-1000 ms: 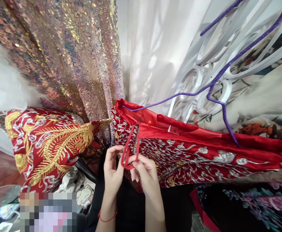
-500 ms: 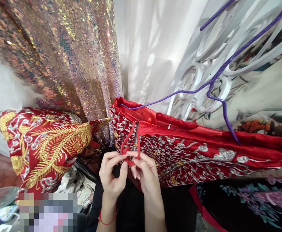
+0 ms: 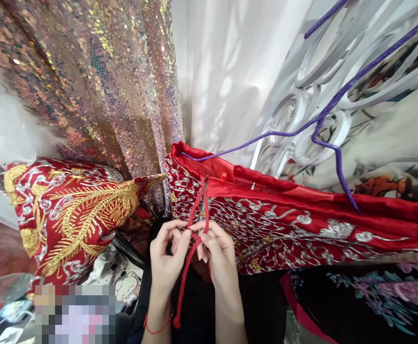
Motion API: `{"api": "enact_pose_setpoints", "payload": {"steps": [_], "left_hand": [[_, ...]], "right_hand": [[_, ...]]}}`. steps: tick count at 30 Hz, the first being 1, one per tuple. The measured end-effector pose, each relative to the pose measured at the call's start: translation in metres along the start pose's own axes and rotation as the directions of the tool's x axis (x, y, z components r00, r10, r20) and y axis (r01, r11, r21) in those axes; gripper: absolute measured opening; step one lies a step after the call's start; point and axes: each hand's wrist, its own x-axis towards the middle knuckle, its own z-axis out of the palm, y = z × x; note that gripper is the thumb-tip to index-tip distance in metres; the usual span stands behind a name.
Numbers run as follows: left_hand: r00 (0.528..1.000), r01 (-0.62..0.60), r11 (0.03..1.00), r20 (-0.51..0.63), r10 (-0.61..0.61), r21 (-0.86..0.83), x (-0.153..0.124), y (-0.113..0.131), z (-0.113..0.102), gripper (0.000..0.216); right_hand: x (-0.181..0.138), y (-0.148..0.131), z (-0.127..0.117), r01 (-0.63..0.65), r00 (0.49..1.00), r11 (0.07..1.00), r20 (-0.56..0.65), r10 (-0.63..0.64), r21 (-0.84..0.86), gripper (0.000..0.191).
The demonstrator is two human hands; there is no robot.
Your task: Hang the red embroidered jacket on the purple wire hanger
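Note:
Between my two hands runs a red cord (image 3: 185,282), looped and crossed at my fingertips, one knotted end hanging over my dark clothing. My left hand (image 3: 169,253) pinches it between thumb and fingers. Close beside it, my right hand (image 3: 218,251) has its thumb and fingers closed on another part of the cord. The cord comes from the waistband, beside a zip opening, of a red skirt (image 3: 252,215) with silver and gold embroidery. A purple hanger (image 3: 266,135) reaches inside the skirt's top edge. Fingers partly hide the crossing.
A red garment with gold embroidery (image 3: 90,210) lies at left, below a sequined cloth (image 3: 115,81). White scrollwork metal (image 3: 324,119) stands at upper right. A clear bottle (image 3: 6,287) lies at lower left, and a black floral cloth (image 3: 384,296) at lower right.
A knotted end of the cord now hangs down between my hands, and the small loop at the fingertips has become a crossing. The view has shifted slightly.

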Motion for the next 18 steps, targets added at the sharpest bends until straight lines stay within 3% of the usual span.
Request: {"api": "enact_pose_setpoints", "payload": {"steps": [2, 5, 7, 11, 15, 18], "left_hand": [[0.996, 0.081, 0.996, 0.045, -0.079, -0.043, -0.002, 0.003, -0.001, 0.026], [0.962, 0.204, 0.975, 0.201, -0.184, -0.088, -0.002, 0.008, -0.002, 0.039], [0.954, 0.217, 0.973, 0.229, -0.195, -0.077, -0.001, 0.009, -0.002, 0.044], [0.971, 0.169, 0.985, 0.174, -0.163, -0.020, -0.001, 0.008, -0.001, 0.042], [0.981, 0.161, 0.983, 0.126, -0.150, -0.085, -0.003, 0.011, 0.005, 0.036], [0.993, 0.120, 0.982, 0.006, -0.120, -0.145, -0.005, 0.018, 0.015, 0.030]], "right_hand": [[0.000, -0.001, -0.001, 0.046, 0.996, 0.995, -0.066, -0.052, -0.084, 0.019], [-0.002, -0.004, -0.002, 0.087, 0.981, 0.968, -0.151, -0.125, -0.235, 0.014], [-0.003, -0.007, -0.002, 0.104, 0.974, 0.950, -0.165, -0.157, -0.294, 0.014], [-0.008, -0.011, 0.000, 0.145, 0.980, 0.934, -0.083, -0.181, -0.326, 0.014], [-0.014, -0.010, 0.002, 0.176, 0.984, 0.909, 0.044, -0.172, -0.377, 0.013], [-0.017, -0.007, 0.003, 0.162, 0.986, 0.921, 0.020, -0.166, -0.354, 0.009]]}}
